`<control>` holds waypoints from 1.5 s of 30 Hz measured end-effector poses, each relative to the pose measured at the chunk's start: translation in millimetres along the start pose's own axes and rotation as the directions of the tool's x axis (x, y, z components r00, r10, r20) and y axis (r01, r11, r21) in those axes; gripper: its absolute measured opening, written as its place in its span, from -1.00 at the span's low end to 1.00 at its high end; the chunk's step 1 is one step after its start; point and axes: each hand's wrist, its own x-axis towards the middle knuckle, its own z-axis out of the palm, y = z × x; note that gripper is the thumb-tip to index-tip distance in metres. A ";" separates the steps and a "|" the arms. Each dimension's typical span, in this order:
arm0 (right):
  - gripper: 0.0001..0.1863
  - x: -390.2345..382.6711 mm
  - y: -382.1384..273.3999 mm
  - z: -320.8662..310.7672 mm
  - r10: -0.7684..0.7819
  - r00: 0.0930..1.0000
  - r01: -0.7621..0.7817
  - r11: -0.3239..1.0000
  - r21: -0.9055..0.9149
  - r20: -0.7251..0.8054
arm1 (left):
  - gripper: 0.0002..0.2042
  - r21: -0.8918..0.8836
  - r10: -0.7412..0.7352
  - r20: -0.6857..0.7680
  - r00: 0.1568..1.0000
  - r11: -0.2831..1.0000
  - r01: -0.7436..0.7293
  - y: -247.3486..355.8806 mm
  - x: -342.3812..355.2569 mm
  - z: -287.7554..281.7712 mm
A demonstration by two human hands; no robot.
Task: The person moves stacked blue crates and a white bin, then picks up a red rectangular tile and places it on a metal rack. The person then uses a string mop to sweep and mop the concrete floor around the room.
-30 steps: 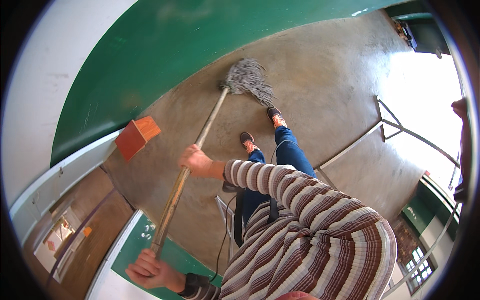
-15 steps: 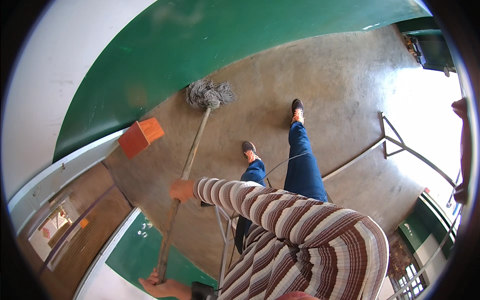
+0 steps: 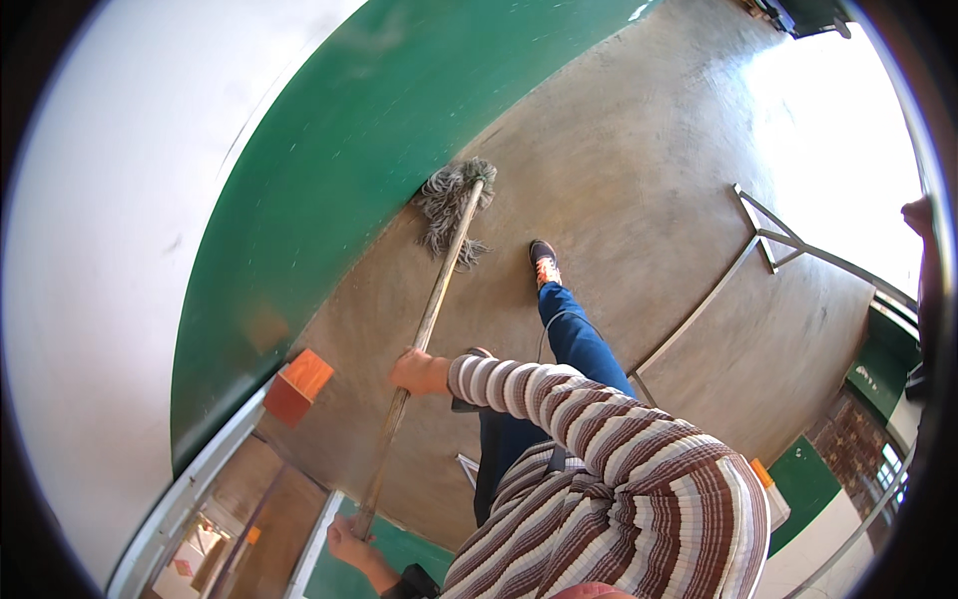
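Both hands stayed clenched on the mop's wooden handle [image 3: 424, 324], the right hand [image 3: 417, 371] mid-shaft, the left hand [image 3: 349, 544] at its end. The grey mop head [image 3: 451, 205] had swung from the open floor [image 3: 639, 190] to about 11 o'clock, touching the green wall [image 3: 329, 170], which suggested the sweep had reached the floor's edge.

An orange box [image 3: 297, 385] sits on the floor at the foot of the green wall, beside the door frame. Past the frame, near the lower left, lies a small pale carton [image 3: 185, 559] with red marks on it. No signs or screens can be made out.
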 end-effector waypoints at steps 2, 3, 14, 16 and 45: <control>-0.82 -24.1 45.9 -24.1 0.063 0.998 -0.064 0.997 -0.046 -0.015 | -0.75 0.006 -0.033 0.174 0.984 0.999 0.032 24.4 -2.0 41.9; -0.82 -37.3 67.5 -34.6 0.093 0.995 -0.095 0.993 -0.070 -0.020 | -0.76 0.023 -0.048 0.233 0.971 0.999 0.043 36.1 -5.5 64.7; -0.88 -238.0 368.8 -139.6 0.431 0.793 -0.591 0.714 -0.374 -0.431 | -0.79 0.252 -0.208 0.947 0.244 0.953 -0.169 155.6 -106.2 401.8; -0.88 -286.1 409.4 -166.6 0.470 0.677 -0.712 0.612 -0.344 -0.566 | -0.75 0.200 -0.086 0.970 0.228 0.816 -0.542 176.8 -140.2 476.0; -0.87 -31.1 16.4 13.3 0.224 0.958 -0.216 0.974 0.065 -0.180 | -0.57 0.570 -0.309 0.756 0.577 -0.123 -0.812 91.8 65.6 53.2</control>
